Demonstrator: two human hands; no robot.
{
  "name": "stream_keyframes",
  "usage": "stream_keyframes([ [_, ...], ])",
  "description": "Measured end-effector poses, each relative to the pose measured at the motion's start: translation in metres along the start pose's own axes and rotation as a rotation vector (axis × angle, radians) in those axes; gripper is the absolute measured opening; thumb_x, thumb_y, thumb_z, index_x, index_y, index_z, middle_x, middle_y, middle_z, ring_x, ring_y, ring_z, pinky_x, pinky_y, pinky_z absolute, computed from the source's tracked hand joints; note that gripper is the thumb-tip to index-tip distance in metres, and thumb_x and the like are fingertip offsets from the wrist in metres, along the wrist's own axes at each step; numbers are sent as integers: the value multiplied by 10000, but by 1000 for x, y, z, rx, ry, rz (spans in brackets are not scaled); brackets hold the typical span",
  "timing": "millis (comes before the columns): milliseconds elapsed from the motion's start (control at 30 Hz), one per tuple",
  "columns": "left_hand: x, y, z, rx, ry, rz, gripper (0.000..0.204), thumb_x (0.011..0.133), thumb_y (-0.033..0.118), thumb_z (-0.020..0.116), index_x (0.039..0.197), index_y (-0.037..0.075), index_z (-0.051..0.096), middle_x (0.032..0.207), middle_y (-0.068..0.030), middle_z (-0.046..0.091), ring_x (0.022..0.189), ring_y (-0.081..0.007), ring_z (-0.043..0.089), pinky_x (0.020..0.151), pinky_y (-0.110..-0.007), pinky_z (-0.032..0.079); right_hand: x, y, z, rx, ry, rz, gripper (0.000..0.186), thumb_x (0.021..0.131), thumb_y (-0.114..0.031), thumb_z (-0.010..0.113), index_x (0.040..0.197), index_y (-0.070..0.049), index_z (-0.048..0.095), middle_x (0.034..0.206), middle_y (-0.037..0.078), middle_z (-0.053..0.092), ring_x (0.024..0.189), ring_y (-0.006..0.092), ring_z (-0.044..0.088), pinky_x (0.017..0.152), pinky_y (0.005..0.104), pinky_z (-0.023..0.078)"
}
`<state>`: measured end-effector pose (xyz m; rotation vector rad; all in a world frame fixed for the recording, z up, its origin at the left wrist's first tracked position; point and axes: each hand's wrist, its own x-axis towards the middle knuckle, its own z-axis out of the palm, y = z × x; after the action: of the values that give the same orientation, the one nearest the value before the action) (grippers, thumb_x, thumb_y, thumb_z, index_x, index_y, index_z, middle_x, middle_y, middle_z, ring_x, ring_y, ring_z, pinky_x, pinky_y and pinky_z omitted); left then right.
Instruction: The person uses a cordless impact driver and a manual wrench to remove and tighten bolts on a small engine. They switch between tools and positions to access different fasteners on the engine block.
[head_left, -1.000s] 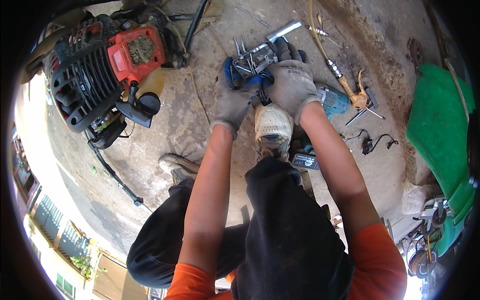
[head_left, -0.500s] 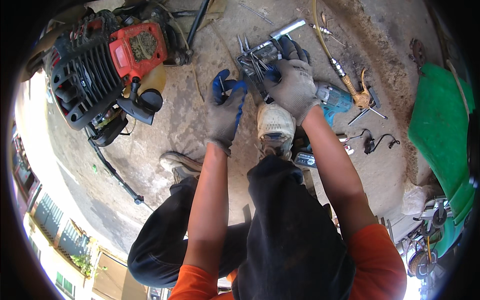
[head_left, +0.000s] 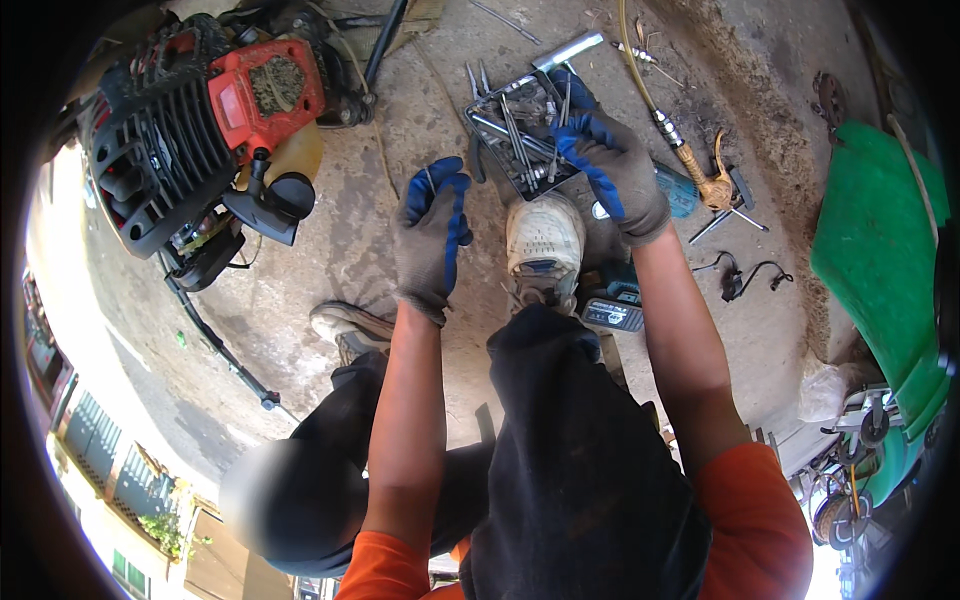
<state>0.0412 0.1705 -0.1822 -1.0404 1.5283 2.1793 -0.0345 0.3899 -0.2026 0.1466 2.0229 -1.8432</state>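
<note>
My left hand (head_left: 428, 235), in a grey glove with blue fingers, is raised over the ground left of the tool tray. Its thumb and fingers pinch a small thin metal rod (head_left: 430, 180), mostly hidden. At the right edge of the black tray (head_left: 472, 122) my right hand (head_left: 618, 175) is closed on a slim metal bit (head_left: 566, 100) that stands nearly upright. Inside the tray lie several long bits (head_left: 517, 135), with small sockets near its lower end. A silver tubular wrench (head_left: 568, 52) rests at the far right corner of the tray.
A red and black engine (head_left: 265, 95) stands at the left. A teal power tool (head_left: 675, 190) lies beyond my right wrist, with its battery (head_left: 612, 313) near my shoe (head_left: 545, 235). Further right are a hose with a brass fitting (head_left: 690, 160), a black cable (head_left: 735, 280) and a green sheet (head_left: 880, 240).
My right hand has lifted off the tray and turned, now with a bit in its fingers, uncovering the tray's contents. The left hand has shifted slightly left and its fingers have closed further.
</note>
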Motion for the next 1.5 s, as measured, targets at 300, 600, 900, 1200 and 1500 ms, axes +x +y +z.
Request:
stream_keyframes([
  [300, -17, 10, 22, -141, -225, -96, 288, 1017, 158, 517, 1261, 31, 600, 1055, -31, 656, 652, -48, 426, 598, -211, 373, -23, 12, -28, -132, 182, -167, 281, 913, -22, 607, 1185, 41, 636, 1002, 44, 705, 840, 70, 632, 815, 277, 513],
  [600, -28, -16, 42, -93, -324, -91, 290, 1009, 134, 555, 1271, 15, 590, 997, -34, 677, 658, -51, 471, 573, -207, 382, -80, -42, 28, -718, 151, -72, 424, 756, -155, 754, 1116, 29, 628, 1005, 235, 645, 924, 374, 662, 804, 417, 542],
  [900, -7, -6, 46, -31, -267, -165, 288, 988, 54, 472, 1239, -23, 591, 926, -89, 684, 572, -41, 489, 496, -177, 378, -74, -41, 6, -643, 202, -253, 292, 821, -142, 729, 1083, -27, 673, 1276, 193, 603, 1115, 324, 613, 950, 399, 487],
  [1200, 16, -26, 29, 336, -467, 363, 282, 899, 11, 560, 1170, -48, 615, 1053, -82, 731, 872, -98, 699, 666, -194, 556, -43, -18, -23, -1121, 146, -75, 298, 785, -223, 704, 1073, -150, 725, 1098, 193, 658, 947, 374, 620, 852, 467, 502],
  [1500, 1, -1, 34, 696, -435, 466, 256, 783, -4, 582, 1016, 8, 686, 1080, -128, 710, 892, -210, 594, 771, -296, 471, -75, -33, -28, -65, 178, 375, 215, 865, -144, 713, 1051, -39, 731, 952, 137, 714, 921, 254, 695, 817, 355, 554],
])
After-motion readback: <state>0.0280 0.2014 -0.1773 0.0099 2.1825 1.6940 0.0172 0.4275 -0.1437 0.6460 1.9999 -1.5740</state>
